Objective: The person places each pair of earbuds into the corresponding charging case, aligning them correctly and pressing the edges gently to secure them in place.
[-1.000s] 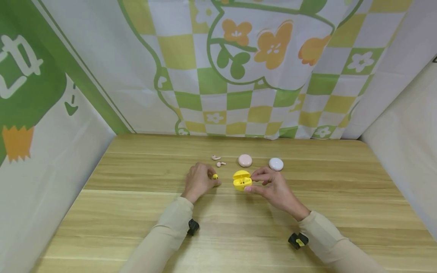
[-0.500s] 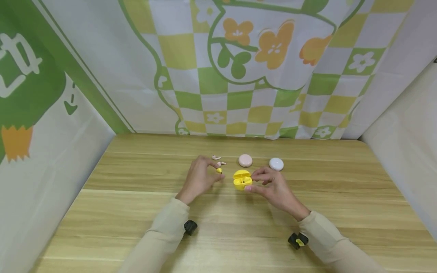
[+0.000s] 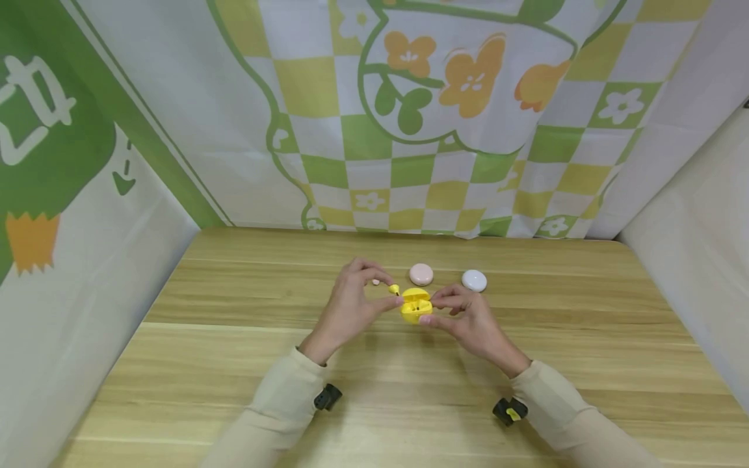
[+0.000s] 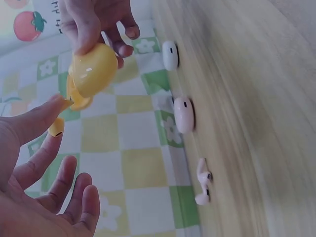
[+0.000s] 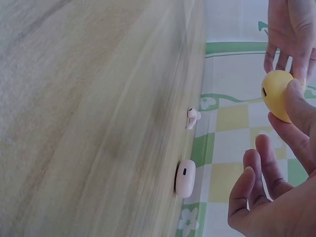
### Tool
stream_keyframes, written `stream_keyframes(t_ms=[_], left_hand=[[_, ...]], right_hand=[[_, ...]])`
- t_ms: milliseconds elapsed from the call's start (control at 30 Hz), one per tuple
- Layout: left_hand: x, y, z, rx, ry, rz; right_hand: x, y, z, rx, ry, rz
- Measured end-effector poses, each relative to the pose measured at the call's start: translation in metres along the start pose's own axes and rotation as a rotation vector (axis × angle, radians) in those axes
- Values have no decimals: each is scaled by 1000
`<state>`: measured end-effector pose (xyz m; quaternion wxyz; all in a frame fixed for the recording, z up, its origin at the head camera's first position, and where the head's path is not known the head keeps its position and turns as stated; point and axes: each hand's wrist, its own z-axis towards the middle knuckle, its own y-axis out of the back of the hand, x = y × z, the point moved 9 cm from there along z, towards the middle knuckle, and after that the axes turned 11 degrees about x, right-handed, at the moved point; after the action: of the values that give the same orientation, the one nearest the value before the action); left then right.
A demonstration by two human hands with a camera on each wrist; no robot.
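Note:
My right hand (image 3: 471, 322) grips a round yellow earbud case (image 3: 416, 311) between thumb and fingers, its lid raised. In the left wrist view the case (image 4: 95, 71) hangs well clear of the table. My left hand (image 3: 354, 305) pinches a yellow earbud (image 3: 394, 289) between thumb and index finger, right at the left edge of the case. Its other fingers are spread loosely in the left wrist view. Dark spots show inside the case's tray in the head view.
A pink round case (image 3: 420, 274) and a white round case (image 3: 474, 281) lie closed on the wooden table (image 3: 374, 403), behind my hands. Two pink earbuds (image 4: 203, 182) lie left of the pink case, mostly hidden by my left hand in the head view. A patterned cloth (image 3: 389, 172) hangs behind.
My left hand has moved right and slightly away from me with the yellow earbud, up to the case, now covering most of the pink earbuds. My right hand and the case have barely moved.

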<state>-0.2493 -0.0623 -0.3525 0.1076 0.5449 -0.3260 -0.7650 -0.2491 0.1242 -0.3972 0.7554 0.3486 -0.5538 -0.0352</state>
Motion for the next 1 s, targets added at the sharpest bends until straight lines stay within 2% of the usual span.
stream_keyframes(t_ms=[333,567,1000], left_hand=[[-18,-8,-1,-1,-54,34],[-21,-12,-2,-15,-62,55],[-29,-12,-3,-69,-117,167]], right_hand=[[3,1,-1,2,12,13],[5,2,-1,-7,19,-1],[3,3,1,-17,3,6]])
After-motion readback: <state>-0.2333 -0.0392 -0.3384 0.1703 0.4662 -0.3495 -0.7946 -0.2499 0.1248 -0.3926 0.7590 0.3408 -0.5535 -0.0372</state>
